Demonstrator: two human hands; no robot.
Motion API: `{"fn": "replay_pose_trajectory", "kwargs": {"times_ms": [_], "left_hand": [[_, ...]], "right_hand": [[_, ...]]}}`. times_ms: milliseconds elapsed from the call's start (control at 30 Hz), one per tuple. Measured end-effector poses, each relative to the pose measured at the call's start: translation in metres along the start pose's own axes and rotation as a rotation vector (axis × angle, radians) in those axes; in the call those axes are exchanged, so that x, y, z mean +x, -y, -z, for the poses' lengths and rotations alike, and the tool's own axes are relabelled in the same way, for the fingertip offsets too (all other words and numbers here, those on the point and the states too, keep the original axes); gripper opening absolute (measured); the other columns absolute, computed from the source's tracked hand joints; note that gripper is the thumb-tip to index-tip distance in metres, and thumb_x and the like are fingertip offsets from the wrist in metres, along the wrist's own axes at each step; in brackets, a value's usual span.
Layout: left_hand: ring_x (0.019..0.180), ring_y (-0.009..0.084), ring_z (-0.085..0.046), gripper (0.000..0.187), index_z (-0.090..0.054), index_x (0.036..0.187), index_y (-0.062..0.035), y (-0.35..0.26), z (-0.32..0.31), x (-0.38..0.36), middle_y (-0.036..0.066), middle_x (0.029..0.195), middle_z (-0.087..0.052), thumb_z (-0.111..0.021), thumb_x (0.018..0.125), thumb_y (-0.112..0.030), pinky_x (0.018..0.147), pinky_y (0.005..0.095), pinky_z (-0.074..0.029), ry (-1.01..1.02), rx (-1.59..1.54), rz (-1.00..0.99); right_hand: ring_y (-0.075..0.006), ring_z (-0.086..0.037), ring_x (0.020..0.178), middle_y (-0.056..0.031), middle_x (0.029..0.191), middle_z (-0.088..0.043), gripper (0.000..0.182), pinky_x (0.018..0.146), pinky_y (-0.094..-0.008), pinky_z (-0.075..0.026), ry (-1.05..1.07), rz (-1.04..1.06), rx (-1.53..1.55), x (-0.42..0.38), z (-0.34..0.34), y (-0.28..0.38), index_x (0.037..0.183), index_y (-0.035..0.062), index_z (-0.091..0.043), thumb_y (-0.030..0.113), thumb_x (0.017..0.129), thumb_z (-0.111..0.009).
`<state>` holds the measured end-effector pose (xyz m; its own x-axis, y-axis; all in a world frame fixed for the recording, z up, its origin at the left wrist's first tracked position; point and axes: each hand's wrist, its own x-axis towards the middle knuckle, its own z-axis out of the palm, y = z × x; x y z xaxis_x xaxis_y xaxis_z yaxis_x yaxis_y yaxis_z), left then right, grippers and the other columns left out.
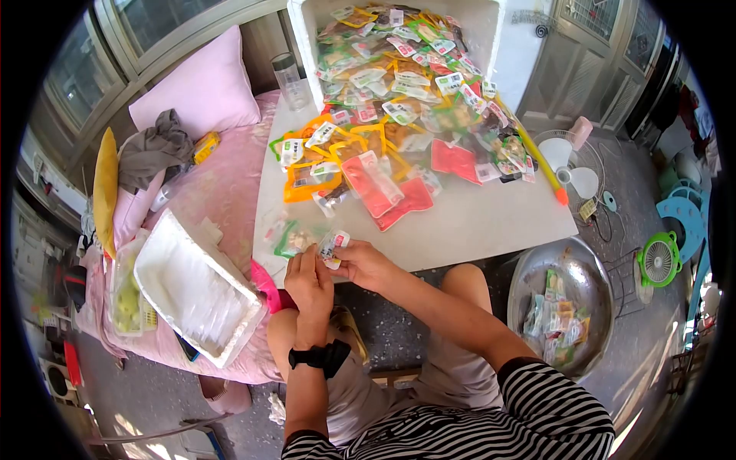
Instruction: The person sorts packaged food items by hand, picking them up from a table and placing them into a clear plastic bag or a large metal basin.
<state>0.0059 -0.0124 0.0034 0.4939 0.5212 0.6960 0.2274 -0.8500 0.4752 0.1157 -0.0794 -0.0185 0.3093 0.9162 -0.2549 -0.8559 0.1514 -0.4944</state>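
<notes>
Both hands pinch one small snack packet [334, 247] at the near edge of the desk [460, 226]

Left hand [308, 282], with a black watch on its wrist, and right hand [362, 263] have their fingers closed on the packet from either side, seemingly to steady it. Beyond it a heap of packets [391, 115] spills from a tipped white foam box [475, 23] within easy reach; a steel bowl [563, 307] on the floor holds a few more

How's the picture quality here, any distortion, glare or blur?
Head view: strong fisheye bending with a black rim at the corners; sunlight washes out the white table and foam lid; both hands, left hand and right hand, on the small packet look slightly soft.
</notes>
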Motion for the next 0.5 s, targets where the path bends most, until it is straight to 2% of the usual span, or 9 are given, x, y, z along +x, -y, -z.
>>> {"fn": "replay_pose_trajectory", "kwargs": {"times_ms": [100,200,300,400,500], "left_hand": [[0.069,0.0354,-0.057,0.022,-0.063,0.099,0.0018,0.0,0.001,-0.004,0.016,0.077,-0.06,-0.058,0.078,0.0,0.061,0.0429,-0.047,0.052,-0.026,-0.033],[0.069,0.0355,-0.057,0.022,-0.063,0.099,0.0021,0.002,-0.001,-0.005,0.017,0.077,-0.06,-0.058,0.078,0.001,0.061,0.043,-0.047,0.057,0.007,-0.025],[0.069,0.0353,-0.057,0.021,-0.064,0.097,0.0019,-0.003,0.003,-0.001,0.017,0.076,-0.059,-0.058,0.077,0.002,0.06,0.0426,-0.047,0.028,0.1,-0.006],[0.068,0.035,-0.057,0.022,-0.064,0.096,0.0013,-0.003,0.002,-0.001,0.017,0.076,-0.059,-0.057,0.076,0.004,0.06,0.0418,-0.046,0.049,0.116,-0.01],[0.067,0.0341,-0.055,0.022,-0.064,0.096,0.0017,-0.009,-0.006,-0.001,0.016,0.073,-0.057,-0.056,0.076,0.005,0.059,0.042,-0.046,0.084,-0.034,-0.04]], "right_hand": [[-0.016,-0.063,0.084,-0.0106,0.092,-0.064,0.017,0.075,-0.0275,-0.052,0.016,-0.055,-0.319,0.014,0.009,-0.01,0.099,-0.0052,-0.06,0.006,0.089,-0.053],[-0.0166,-0.062,0.078,-0.0081,0.091,-0.062,0.016,0.069,-0.0286,-0.053,-0.021,-0.018,-0.712,0.028,0.01,-0.015,0.099,-0.005,-0.058,0.006,0.089,-0.053],[-0.0142,-0.06,0.064,-0.0076,0.079,-0.061,0.014,0.057,-0.026,-0.051,0.034,0.207,-0.923,0.018,0.005,-0.008,0.09,-0.0045,-0.06,0.006,0.089,-0.052],[-0.0118,-0.054,0.052,-0.0071,0.065,-0.058,0.013,0.045,-0.0246,-0.044,-0.071,0.197,-0.879,0.003,-0.005,0.006,0.081,-0.0037,-0.061,0.002,0.086,-0.05],[-0.014,-0.055,0.05,-0.0112,0.064,-0.059,0.011,0.042,-0.0276,-0.044,-0.015,0.086,-0.764,0.017,0.006,-0.007,0.079,-0.0051,-0.062,0.0,0.082,-0.054]]}}
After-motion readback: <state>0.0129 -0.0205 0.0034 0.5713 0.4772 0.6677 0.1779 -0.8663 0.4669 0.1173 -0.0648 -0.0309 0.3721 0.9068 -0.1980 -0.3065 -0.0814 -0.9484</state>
